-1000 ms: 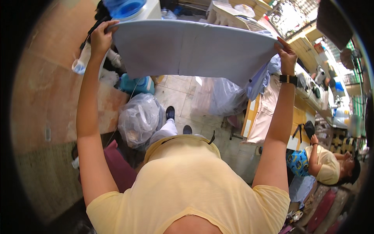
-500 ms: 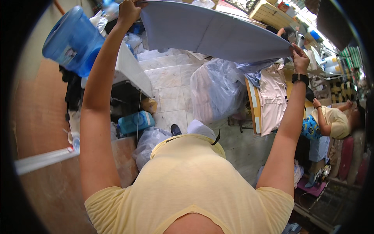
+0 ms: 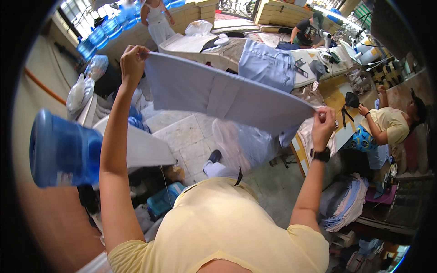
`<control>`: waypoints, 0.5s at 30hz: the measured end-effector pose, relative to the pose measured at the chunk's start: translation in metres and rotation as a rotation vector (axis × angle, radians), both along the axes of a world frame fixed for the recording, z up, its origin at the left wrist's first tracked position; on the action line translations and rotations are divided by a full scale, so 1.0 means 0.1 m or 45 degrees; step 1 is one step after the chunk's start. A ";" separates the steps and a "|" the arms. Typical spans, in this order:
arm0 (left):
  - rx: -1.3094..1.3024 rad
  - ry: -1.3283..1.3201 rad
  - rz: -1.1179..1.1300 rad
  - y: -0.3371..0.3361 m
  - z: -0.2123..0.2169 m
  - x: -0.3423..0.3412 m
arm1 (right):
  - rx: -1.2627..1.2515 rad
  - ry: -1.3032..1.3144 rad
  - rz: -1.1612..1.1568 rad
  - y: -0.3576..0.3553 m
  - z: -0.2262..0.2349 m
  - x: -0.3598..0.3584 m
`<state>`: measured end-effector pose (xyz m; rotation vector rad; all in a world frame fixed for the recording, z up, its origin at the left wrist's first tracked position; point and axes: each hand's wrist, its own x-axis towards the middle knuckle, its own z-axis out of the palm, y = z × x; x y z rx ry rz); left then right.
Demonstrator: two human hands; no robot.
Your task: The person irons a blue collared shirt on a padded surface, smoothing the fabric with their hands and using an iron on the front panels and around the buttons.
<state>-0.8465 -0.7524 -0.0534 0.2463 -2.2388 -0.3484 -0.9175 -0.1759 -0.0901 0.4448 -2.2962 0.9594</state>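
A pale blue-grey piece of cloth [image 3: 186,86] is stretched out in front of me, with a seamed strip running down its middle. My left hand [image 3: 133,63] pinches its upper left corner, raised higher in the picture than the other end. At the right corner, my right hand [image 3: 323,125] is closed on the edge, with a dark watch on that wrist. The cloth slopes down to the right and hangs in the air, hiding part of the table and floor behind it.
A blue water jug [image 3: 63,148] stands left of my left arm. Clear plastic-wrapped goods [image 3: 243,143] are beyond my torso. Blue garments [image 3: 268,63] lie across a long table [image 3: 309,77]. A seated person [image 3: 387,123] is at right; others are farther back.
The view has tipped upward, showing more of the far table and people. The cloth and both hands sit lower in the picture, and its middle strip now shows. Both hands keep their hold.
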 end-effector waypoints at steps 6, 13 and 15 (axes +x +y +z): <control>0.017 -0.215 0.146 -0.40 0.21 -0.77 | -0.595 -0.670 0.285 -0.38 -0.19 0.13; 0.011 -0.117 -0.296 -0.85 0.43 -1.69 | -0.227 -0.792 0.256 -0.87 0.07 0.32; 0.278 -0.061 -0.441 -0.89 0.46 -2.11 | -0.355 -0.821 0.247 -1.03 0.14 0.31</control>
